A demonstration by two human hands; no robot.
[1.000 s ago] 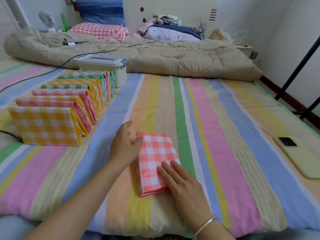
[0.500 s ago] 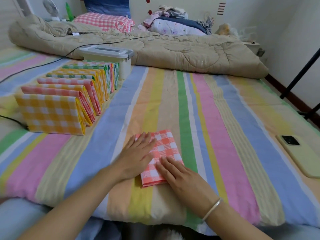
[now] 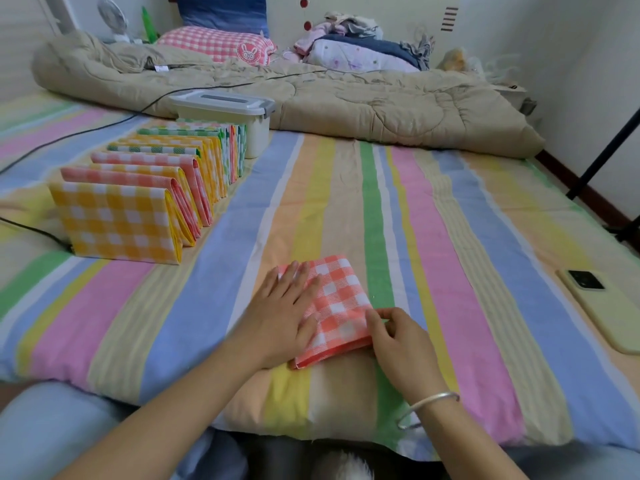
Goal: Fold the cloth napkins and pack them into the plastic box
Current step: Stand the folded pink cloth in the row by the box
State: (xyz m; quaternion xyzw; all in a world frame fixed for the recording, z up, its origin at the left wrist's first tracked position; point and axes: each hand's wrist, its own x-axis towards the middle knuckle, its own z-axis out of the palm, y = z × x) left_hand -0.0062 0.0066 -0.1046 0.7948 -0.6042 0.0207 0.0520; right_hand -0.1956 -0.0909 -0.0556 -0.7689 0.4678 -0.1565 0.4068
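Note:
A folded red-and-white checked napkin (image 3: 337, 303) lies on the striped bed sheet near the front edge. My left hand (image 3: 282, 313) lies flat with straight fingers on its left half. My right hand (image 3: 398, 337) pinches the napkin's right edge between thumb and fingers. A row of several folded checked napkins (image 3: 145, 199), yellow, red and green, stands on edge at the left. Behind that row sits the white plastic box (image 3: 258, 131) with its grey lid on.
A beige quilt (image 3: 346, 102) lies bunched across the back of the bed, with pillows and clothes behind it. A phone in a pale green case (image 3: 602, 306) rests at the right. A black cable (image 3: 38, 232) runs along the left. A dark stand leg (image 3: 609, 150) is at the far right.
My left hand slid from the napkin's left edge onto its top. My right hand went from pressing flat on the napkin to pinching its right edge.

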